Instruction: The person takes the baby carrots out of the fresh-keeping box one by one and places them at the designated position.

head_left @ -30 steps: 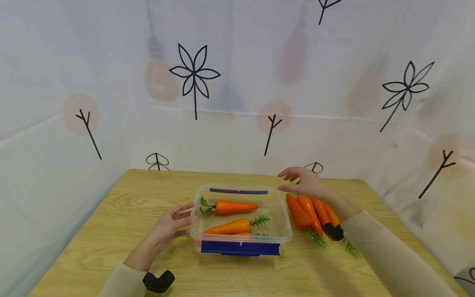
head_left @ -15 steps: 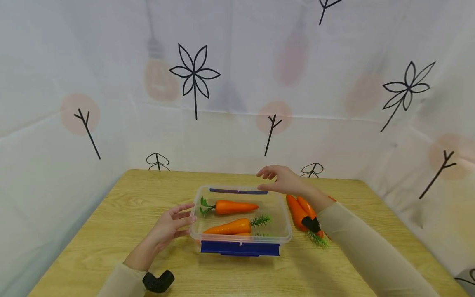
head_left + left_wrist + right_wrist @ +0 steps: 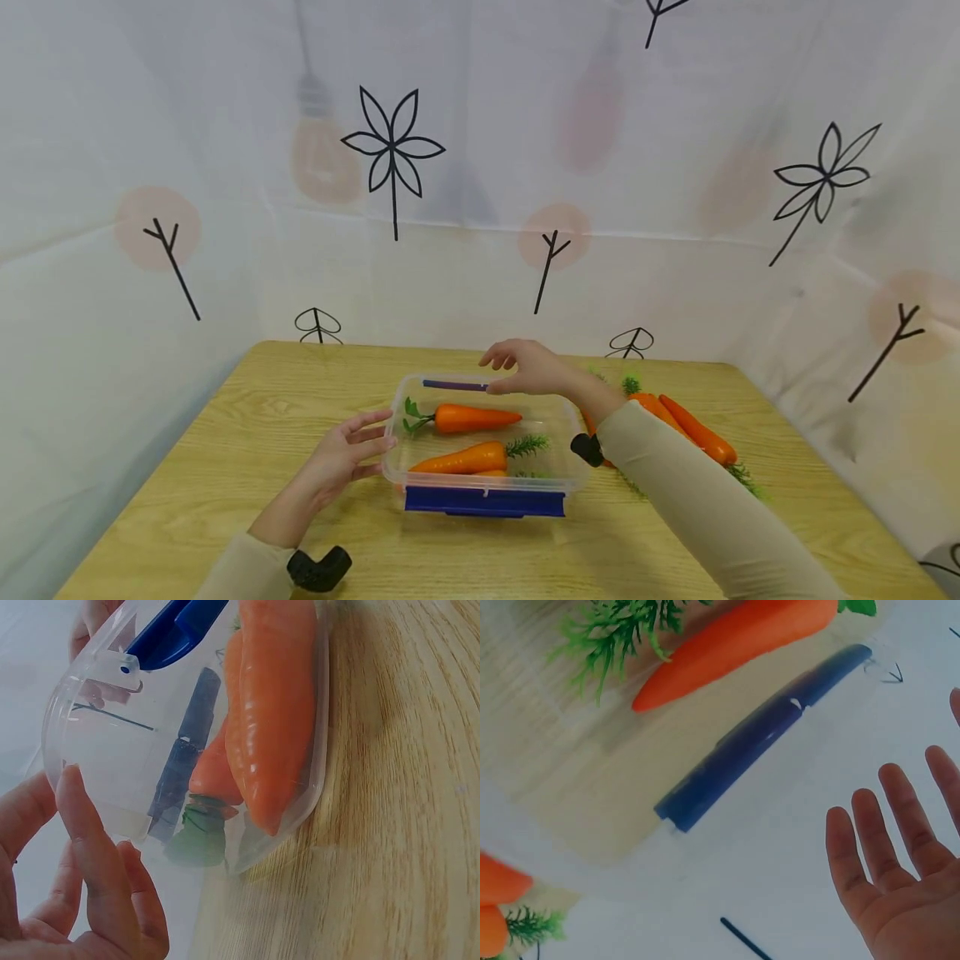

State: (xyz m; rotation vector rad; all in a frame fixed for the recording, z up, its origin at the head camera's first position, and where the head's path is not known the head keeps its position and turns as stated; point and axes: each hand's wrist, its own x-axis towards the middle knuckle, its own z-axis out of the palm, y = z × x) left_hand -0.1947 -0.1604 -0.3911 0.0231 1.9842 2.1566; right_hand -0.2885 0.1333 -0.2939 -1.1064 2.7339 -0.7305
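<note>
A clear plastic food container (image 3: pixel 576 479) with blue clip latches (image 3: pixel 486 502) stands on the table. Inside lies an orange carrot (image 3: pixel 476 418) with a leafy green top, and nearer the front another carrot (image 3: pixel 461 460) with feathery greens, overlapping a further one. My left hand (image 3: pixel 341 458) rests its fingertips against the container's left side; in the left wrist view a finger (image 3: pixel 94 840) meets the clear wall. Above the far rim hovers my right hand (image 3: pixel 528 368), holding nothing; its fingers spread apart in the right wrist view.
Several loose carrots (image 3: pixel 701 431) with green tops lie on the wooden table (image 3: pixel 225 467) right of the container, partly behind the right sleeve (image 3: pixel 682 492). A white printed cloth (image 3: pixel 465 283) hangs behind and at both sides.
My right hand has moved left from above the loose carrots to over the container's far rim, uncovering some of those carrots. The left hand and the container have stayed in place.
</note>
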